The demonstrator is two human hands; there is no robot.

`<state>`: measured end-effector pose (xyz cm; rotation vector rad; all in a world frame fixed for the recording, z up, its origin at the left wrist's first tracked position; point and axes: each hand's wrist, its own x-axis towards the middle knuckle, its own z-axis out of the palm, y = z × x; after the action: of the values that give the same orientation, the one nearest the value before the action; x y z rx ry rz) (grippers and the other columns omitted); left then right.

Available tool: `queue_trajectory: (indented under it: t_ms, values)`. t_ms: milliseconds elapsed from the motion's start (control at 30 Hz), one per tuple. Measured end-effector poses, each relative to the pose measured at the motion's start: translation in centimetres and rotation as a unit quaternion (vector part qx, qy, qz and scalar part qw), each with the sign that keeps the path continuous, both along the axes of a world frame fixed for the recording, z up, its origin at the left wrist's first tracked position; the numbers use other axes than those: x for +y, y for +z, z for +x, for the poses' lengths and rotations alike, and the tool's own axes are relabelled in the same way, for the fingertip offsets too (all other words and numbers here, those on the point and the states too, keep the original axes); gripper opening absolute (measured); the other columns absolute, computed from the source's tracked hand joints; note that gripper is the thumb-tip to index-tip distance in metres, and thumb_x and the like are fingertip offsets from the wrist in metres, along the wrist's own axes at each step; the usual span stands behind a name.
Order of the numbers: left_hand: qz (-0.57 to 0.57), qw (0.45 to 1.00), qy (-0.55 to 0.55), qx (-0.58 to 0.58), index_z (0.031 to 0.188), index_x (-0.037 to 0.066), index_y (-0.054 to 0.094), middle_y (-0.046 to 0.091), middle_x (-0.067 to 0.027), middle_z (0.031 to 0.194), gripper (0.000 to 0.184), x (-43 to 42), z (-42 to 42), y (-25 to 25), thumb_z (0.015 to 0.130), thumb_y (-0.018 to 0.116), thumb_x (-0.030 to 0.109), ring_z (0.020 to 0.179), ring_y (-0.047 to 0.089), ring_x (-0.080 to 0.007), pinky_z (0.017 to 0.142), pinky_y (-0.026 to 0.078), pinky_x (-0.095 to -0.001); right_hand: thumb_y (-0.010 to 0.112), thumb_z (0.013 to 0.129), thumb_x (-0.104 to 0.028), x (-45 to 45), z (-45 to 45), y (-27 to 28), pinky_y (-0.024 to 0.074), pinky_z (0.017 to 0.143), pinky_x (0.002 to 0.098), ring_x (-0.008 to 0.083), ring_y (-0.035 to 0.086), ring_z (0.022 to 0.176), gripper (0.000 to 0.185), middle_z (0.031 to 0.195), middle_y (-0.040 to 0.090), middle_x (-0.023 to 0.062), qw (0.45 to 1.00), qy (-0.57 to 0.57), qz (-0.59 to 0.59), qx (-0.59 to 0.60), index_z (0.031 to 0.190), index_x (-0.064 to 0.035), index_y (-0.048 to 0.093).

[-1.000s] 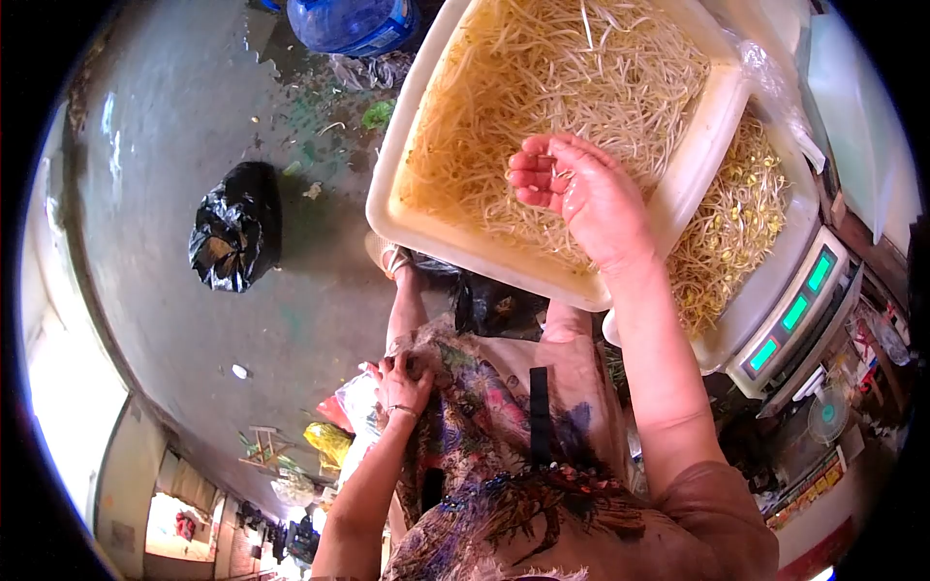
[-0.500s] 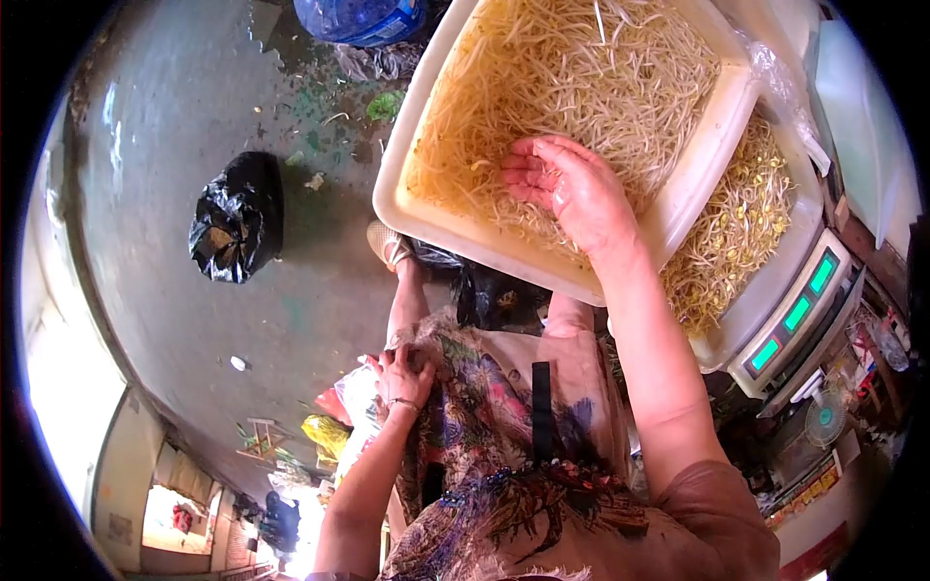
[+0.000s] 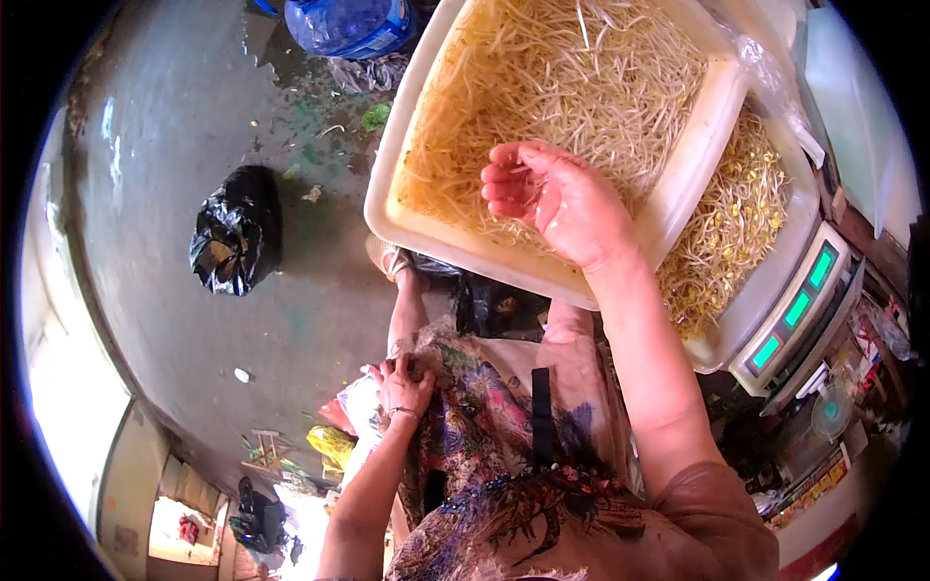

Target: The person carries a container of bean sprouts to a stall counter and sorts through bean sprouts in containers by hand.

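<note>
My right hand (image 3: 567, 201) is palm up over the front part of a white tub (image 3: 383, 184), its fingers curled loosely with small bits on the wet palm and fingers. Long pale bean sprouts (image 3: 601, 97) fill the tub. A second tub (image 3: 799, 228) to its right holds yellow-headed sprouts (image 3: 741, 208). My left hand (image 3: 404, 387) rests on the patterned cloth over my leg, its fingers bent and partly spread, with no object visible in it.
A black plastic bag (image 3: 237, 228) stands on the floor at left. A blue water bottle (image 3: 349, 24) is at the top. The scale (image 3: 794, 310) with green displays is at right, a small fan (image 3: 830, 412) below it. A yellow bag (image 3: 331, 445) lies near my left arm.
My right hand has shifted left over the tub, staying palm up. My left hand has stayed on my leg. A dark shape at the lower left has changed position.
</note>
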<state>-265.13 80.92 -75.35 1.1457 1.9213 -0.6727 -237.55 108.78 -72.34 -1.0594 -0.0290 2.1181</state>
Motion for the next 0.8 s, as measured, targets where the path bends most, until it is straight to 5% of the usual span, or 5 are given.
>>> queue_trajectory:
  t_ms: [67, 367, 600, 667, 800]
  values:
    - [-0.051, 0.998, 0.040, -0.008, 0.118, 0.021, 0.055, 0.047, -0.0152, 0.124, 0.054, 0.1, 0.0, 0.0, 0.068, 0.067, 0.040, 0.127, 0.030, -0.0418, 0.092, 0.038, -0.0585, 0.047, 0.095, -0.019, 0.5, 0.0, 0.7, 0.0528, 0.075, 0.0325, 0.0211, 0.063, 0.083, 0.026, 0.092, 0.065, 0.0134, 0.997, -0.042, 0.031, -0.051, 0.104, 0.0024, 0.060]
    - [-0.057, 0.997, 0.044, -0.012, 0.119, 0.020, 0.055, 0.045, -0.0159, 0.128, 0.054, 0.4, 0.0, 0.1, 0.070, 0.064, 0.041, 0.131, 0.022, -0.0433, 0.095, 0.036, -0.0588, 0.048, 0.094, -0.016, 1.8, -1.2, -1.1, 0.0520, 0.077, 0.0342, 0.0227, 0.062, 0.089, 0.025, 0.097, 0.062, 0.0148, 0.989, -0.092, 0.029, -0.109, 0.107, 0.0035, 0.057]
    - [-0.068, 0.996, 0.061, -0.014, 0.120, 0.020, 0.055, 0.045, -0.0160, 0.128, 0.055, 0.9, 0.3, 0.5, 0.069, 0.065, 0.039, 0.131, 0.023, -0.0434, 0.095, 0.035, -0.0593, 0.048, 0.094, -0.013, 2.1, -2.0, -3.3, 0.0532, 0.080, 0.0401, 0.0285, 0.062, 0.093, 0.023, 0.101, 0.061, 0.0178, 0.989, -0.112, 0.016, -0.098, 0.108, 0.0038, 0.054]
    - [-0.037, 0.999, 0.019, 0.000, 0.118, 0.019, 0.056, 0.050, -0.0128, 0.120, 0.053, 0.8, 0.3, 0.6, 0.070, 0.065, 0.039, 0.112, 0.045, -0.0381, 0.090, 0.041, -0.0515, 0.049, 0.093, -0.013, 2.3, -2.2, -3.2, 0.0535, 0.079, 0.0405, 0.0283, 0.062, 0.092, 0.023, 0.101, 0.062, 0.0175, 0.989, -0.112, 0.006, -0.091, 0.108, 0.0033, 0.054]
    - [-0.043, 0.999, 0.015, 0.008, 0.118, 0.019, 0.056, 0.050, -0.0125, 0.120, 0.052, 0.6, 0.3, 0.3, 0.070, 0.065, 0.039, 0.112, 0.045, -0.0380, 0.090, 0.041, -0.0516, 0.051, 0.092, -0.015, 2.5, -2.2, -3.4, 0.0540, 0.079, 0.0408, 0.0277, 0.063, 0.090, 0.023, 0.100, 0.063, 0.0169, 0.993, -0.095, -0.014, -0.073, 0.108, 0.0021, 0.055]
